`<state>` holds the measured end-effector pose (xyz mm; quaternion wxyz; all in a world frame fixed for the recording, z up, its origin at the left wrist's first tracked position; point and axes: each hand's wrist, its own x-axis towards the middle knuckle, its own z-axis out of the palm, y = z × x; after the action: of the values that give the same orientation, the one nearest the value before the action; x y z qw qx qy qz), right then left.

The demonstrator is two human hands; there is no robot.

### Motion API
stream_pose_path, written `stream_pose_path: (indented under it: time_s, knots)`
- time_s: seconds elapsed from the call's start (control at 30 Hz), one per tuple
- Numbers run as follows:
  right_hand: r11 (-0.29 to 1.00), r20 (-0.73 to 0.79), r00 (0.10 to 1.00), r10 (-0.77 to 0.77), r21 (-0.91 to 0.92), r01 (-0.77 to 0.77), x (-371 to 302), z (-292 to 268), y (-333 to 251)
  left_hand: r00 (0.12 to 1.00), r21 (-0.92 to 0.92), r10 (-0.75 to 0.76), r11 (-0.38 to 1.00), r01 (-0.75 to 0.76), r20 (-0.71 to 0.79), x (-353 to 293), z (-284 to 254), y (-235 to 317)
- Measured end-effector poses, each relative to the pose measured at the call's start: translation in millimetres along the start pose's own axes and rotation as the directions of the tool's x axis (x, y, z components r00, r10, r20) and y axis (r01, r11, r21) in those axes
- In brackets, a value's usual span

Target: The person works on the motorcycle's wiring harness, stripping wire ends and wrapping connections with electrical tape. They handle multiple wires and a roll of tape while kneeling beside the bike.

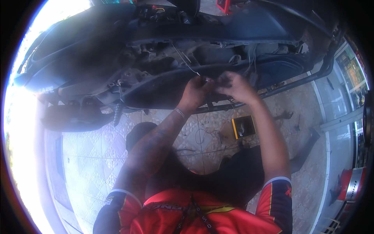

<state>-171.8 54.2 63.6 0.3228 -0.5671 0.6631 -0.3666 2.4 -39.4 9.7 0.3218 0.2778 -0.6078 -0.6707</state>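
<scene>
tiled floor (97, 144) | dark vehicle body (89, 43), side opened, over it | yellow-edged box (235, 128) on floor | left hand (194, 93), grip pinched on pale wire (192, 70) | right hand (238, 87) just beside, curled and blurred, cannot tell its grip | wire runs from opened side to left grip

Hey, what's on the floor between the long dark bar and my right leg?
In the head view, a black box with yellow edges lies there on the tiled floor.

White glare at left, haze, bent edges.
</scene>
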Motion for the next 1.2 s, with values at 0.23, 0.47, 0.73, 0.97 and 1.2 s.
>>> stream_pose_path:
  time_s: [0.23, 0.47, 0.73, 0.97, 1.2]
  knots:
    - [0.997, -0.001, 1.0, -0.01, 0.082, 0.01, 0, -9, 2, 1.0, 0.003, -0.012, 1.0, 0.012, -0.008, 1, 0, 1]
    - [0.991, -0.126, 0.983, -0.132, -0.055, 0.126, -4, -7, -7, 0.999, -0.13, -0.012, 0.991, 0.019, 0.051, -1, 1, 6]
    - [0.996, -0.118, 0.99, -0.075, -0.054, 0.069, -6, -4, -19, 0.993, -0.236, -0.068, 0.968, 0.089, 0.098, -4, 0, 11]
    - [0.902, -0.227, 0.886, -0.404, -0.257, 0.346, 1, 0, -21, 0.997, -0.327, -0.027, 0.944, 0.047, 0.066, -4, 3, 10]
    - [0.924, -0.215, 0.913, -0.347, -0.243, 0.295, 7, 4, -17, 0.999, -0.447, -0.031, 0.893, 0.047, 0.043, 0, 3, 1]
